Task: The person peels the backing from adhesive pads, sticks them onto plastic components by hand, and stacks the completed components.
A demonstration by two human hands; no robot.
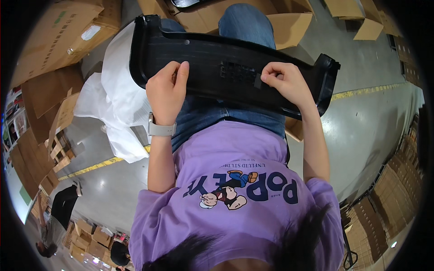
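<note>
A long black plastic panel with upturned ends lies across my lap on my blue jeans. My left hand, with a pale watch on its wrist, rests flat on the panel's near left part, fingers curled over it. My right hand presses on the panel right of its middle, fingertips pinched on a small black tab next to a grid of small slots.
White plastic wrapping lies bunched at my left beside the panel. Cardboard boxes stand at the upper left and more flattened cardboard beyond my knees. A grey floor with a yellow line runs to the right.
</note>
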